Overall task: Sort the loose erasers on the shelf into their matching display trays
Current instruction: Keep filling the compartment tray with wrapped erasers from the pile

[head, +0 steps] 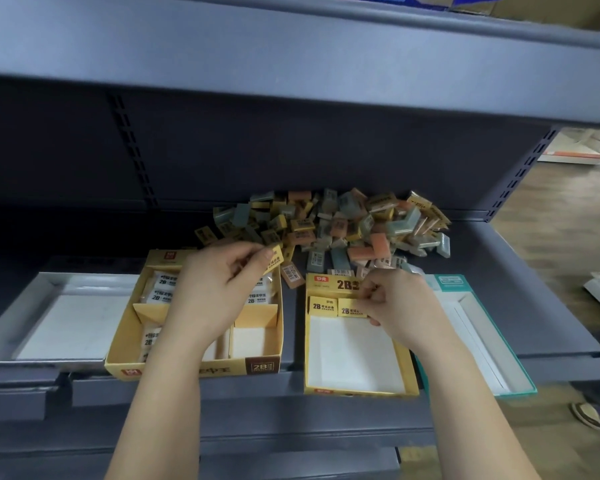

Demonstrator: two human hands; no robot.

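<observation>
**A:** Your left hand (pixel 219 289) hangs over the far half of the divided yellow box (pixel 194 370). Its thumb and fingertips pinch a loose yellow eraser (pixel 275 259) by one end.

**B:** You hold that eraser tilted, clear of the shelf (pixel 534 289), above the box's far right corner. It sits just on the near side of the pile of erasers (pixel 333 223).

**A:** The pile is a jumble of yellow, orange and grey-green pieces. It lies on the far part of the shelf, from the middle towards the right.

**B:** Your right hand (pixel 395 299) reaches into the flat yellow tray (pixel 357 391). Its fingers curl down and its thumb comes up from the near side, nipping the right end of the second yellow eraser (pixel 352 309).

**A:** That one lies flat against the tray's far wall. Touching it on the left, in the same row, is the first yellow eraser (pixel 323 304). The tray floor on the near side of them shows white.

**B:** The divided box holds white packs (pixel 160 282) in its left compartments. Your left wrist hides part of them.

**A:** One brown eraser (pixel 290 276) lies alone on the shelf between the box and the flat tray.

**B:** A grey tray (pixel 0 327) sits at the far left. A teal tray (pixel 520 382) sits right of the flat one, partly behind your right forearm.
</observation>
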